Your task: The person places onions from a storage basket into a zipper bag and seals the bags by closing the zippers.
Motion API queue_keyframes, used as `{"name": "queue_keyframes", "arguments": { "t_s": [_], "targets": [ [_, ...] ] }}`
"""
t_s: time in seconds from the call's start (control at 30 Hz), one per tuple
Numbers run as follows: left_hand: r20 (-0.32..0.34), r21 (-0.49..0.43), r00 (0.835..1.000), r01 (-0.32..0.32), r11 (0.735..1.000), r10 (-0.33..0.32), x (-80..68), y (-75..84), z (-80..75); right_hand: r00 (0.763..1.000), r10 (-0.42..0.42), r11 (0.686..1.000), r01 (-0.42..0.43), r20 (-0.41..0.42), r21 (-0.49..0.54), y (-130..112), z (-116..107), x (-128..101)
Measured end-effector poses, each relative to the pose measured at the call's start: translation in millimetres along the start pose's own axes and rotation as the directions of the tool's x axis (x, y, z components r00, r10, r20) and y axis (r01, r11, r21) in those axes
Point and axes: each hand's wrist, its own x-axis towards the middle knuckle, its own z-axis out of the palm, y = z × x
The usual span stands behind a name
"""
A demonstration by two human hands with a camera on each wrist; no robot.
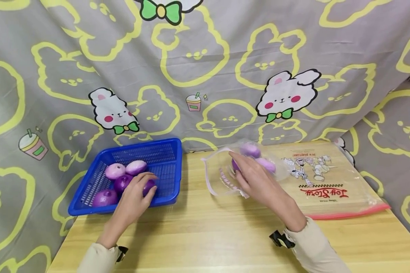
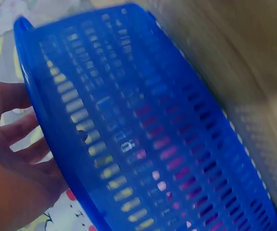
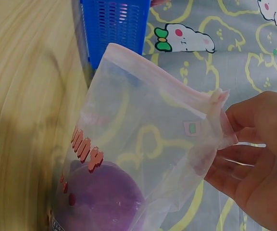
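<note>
A blue plastic basket [image 1: 141, 144] stands at the table's left with several purple onions [image 1: 104, 198] in it. My left hand [image 1: 147, 184] reaches into the basket, its fingers curved over a dark purple onion [image 1: 150, 187] by the right wall. The left wrist view is blurred and shows the basket's slotted wall [image 2: 143, 120] with my left hand [image 2: 13, 159] beside it. My right hand [image 1: 242, 167] pinches the rim of a clear zip bag [image 1: 218, 174] and holds its mouth wide. Purple onions [image 1: 267, 164] lie inside it. The right wrist view shows the bag [image 3: 143, 134], one onion [image 3: 105, 197] and my right hand [image 3: 234, 139].
A second zip bag [image 1: 328, 182] with a cartoon print and a red strip lies flat at the right of the wooden table [image 1: 205, 235]. A grey cloth [image 1: 205, 76] with yellow bear outlines hangs close behind and along both sides.
</note>
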Motion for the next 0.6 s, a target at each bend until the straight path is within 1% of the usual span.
{"name": "queue_keyframes", "arguments": {
  "t_s": [0.1, 0.17, 0.23, 0.3, 0.37, 0.43, 0.47, 0.5, 0.6],
  "targets": [
    [0.046, 0.014, 0.999, 0.019, 1.000, -0.020, 4.8, -11.3, -2.8, 1.000, 0.010, 1.000, -0.010, 0.000, -0.004, 1, -1, -1],
    [0.085, 0.029, 0.995, 0.045, 0.999, -0.047, 7.0, -17.7, -5.1, 1.000, 0.012, 1.000, -0.012, 0.002, -0.005, 1, -1, -1],
    [0.130, 0.058, 0.988, 0.079, 0.995, -0.086, 9.6, -22.2, -7.5, 1.000, 0.012, 1.000, -0.012, 0.003, -0.004, 1, -1, -1],
    [0.191, 0.091, 0.973, 0.116, 0.989, -0.131, 12.4, -24.9, -10.1, 1.000, 0.011, 1.000, -0.011, 0.004, -0.003, 2, -2, -1],
    [0.251, 0.123, 0.953, 0.141, 0.982, -0.169, 15.2, -26.5, -12.3, 1.000, 0.013, 1.000, -0.013, 0.008, -0.002, 2, -2, -2],
    [0.302, 0.140, 0.934, 0.156, 0.978, -0.192, 17.9, -28.0, -13.4, 1.000, 0.017, 1.000, -0.017, 0.012, -0.004, 2, -3, -1],
    [0.319, 0.145, 0.927, 0.157, 0.977, -0.197, 19.0, -29.2, -13.5, 1.000, 0.017, 1.000, -0.017, 0.014, -0.003, 2, -3, -1],
    [0.327, 0.151, 0.924, 0.154, 0.976, -0.197, 19.7, -30.4, -13.2, 1.000, 0.018, 1.000, -0.018, 0.016, -0.002, 2, -3, -1],
    [0.322, 0.161, 0.930, 0.132, 0.978, -0.178, 21.3, -35.1, -11.6, 1.000, 0.019, 1.000, -0.019, 0.017, 0.001, 2, -3, -1]
  ]
}}
